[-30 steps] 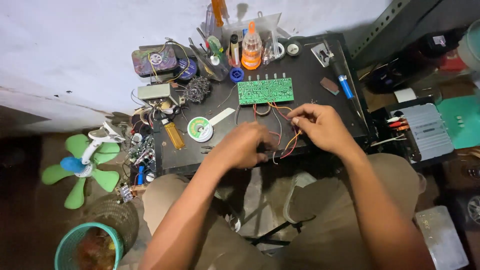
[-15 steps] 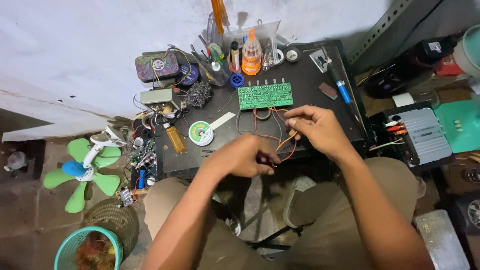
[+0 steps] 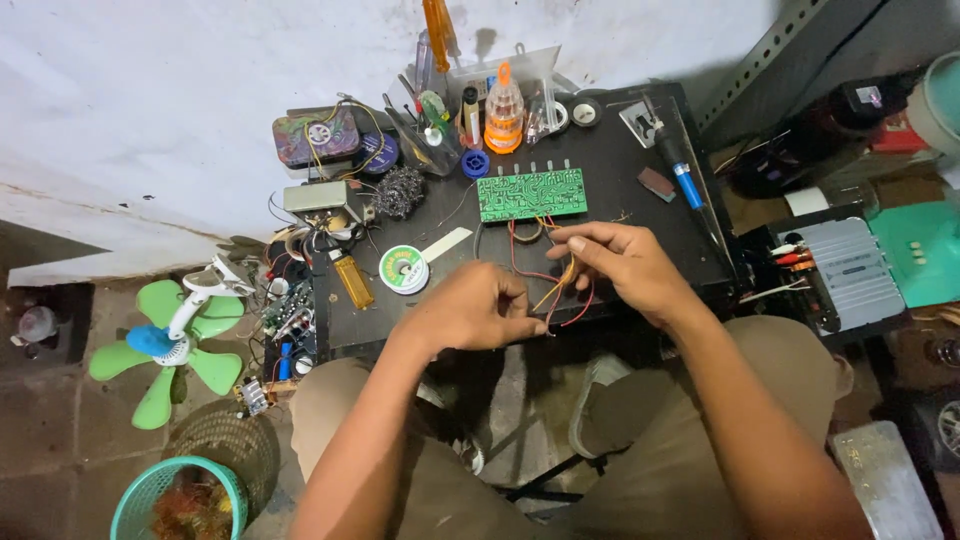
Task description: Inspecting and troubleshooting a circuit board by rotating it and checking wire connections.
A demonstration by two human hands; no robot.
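Observation:
A green circuit board (image 3: 531,194) lies on a small black table (image 3: 660,250), with red, orange and black wires (image 3: 522,260) running from its near edge toward me. My right hand (image 3: 625,268) pinches the orange and red wires just below the board. My left hand (image 3: 470,308) is closed around the free ends of the same wires near the table's front edge. What my left fingers hold besides the wires is hidden.
A solder spool (image 3: 404,269), yellow lighter (image 3: 353,281), steel wool (image 3: 400,190), soldering iron (image 3: 672,158), bottles and screwdrivers crowd the table's back. A green fan (image 3: 175,335) and teal basket (image 3: 175,498) sit on the floor at left, a silver amplifier (image 3: 848,265) at right.
Both hands have shifted slightly along the wires; my right hand now pinches them closer to the board, and my left hand has drawn back toward the table's front edge.

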